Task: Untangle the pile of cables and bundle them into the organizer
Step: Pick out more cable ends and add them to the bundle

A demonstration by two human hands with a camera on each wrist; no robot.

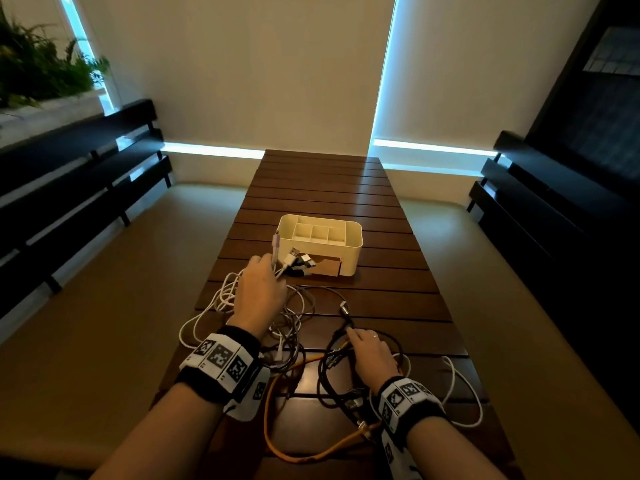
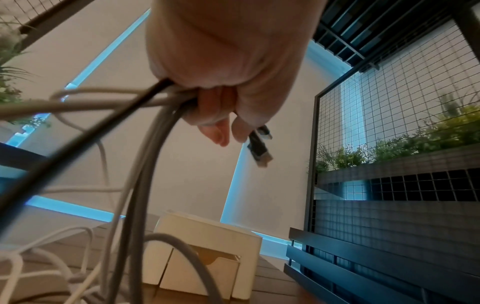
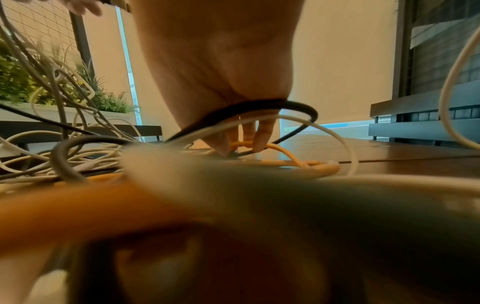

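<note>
A tangle of white, grey, black and orange cables (image 1: pixel 301 344) lies on the near half of the slatted wooden table (image 1: pixel 381 299). My left hand (image 1: pixel 258 289) is raised and grips a bunch of cable ends (image 2: pixel 166 98); their USB plugs (image 1: pixel 294 258) stick out just in front of the cream organizer (image 1: pixel 322 242). My right hand (image 1: pixel 370 351) is down on the pile, fingertips (image 3: pixel 262 142) pinching where a black cable (image 1: pixel 336 336) crosses the orange cable (image 3: pixel 288 156). The organizer's top compartments look empty and its small wooden drawer (image 1: pixel 327 266) stands slightly open.
Dark benches (image 1: pixel 79 188) run along both sides of the table, the right bench (image 1: pixel 540 202) close by. A white cable loop (image 1: pixel 464 393) reaches the table's right edge. Bare slats (image 1: pixel 322 181) extend beyond the organizer. Plants (image 1: pixel 41 64) stand at far left.
</note>
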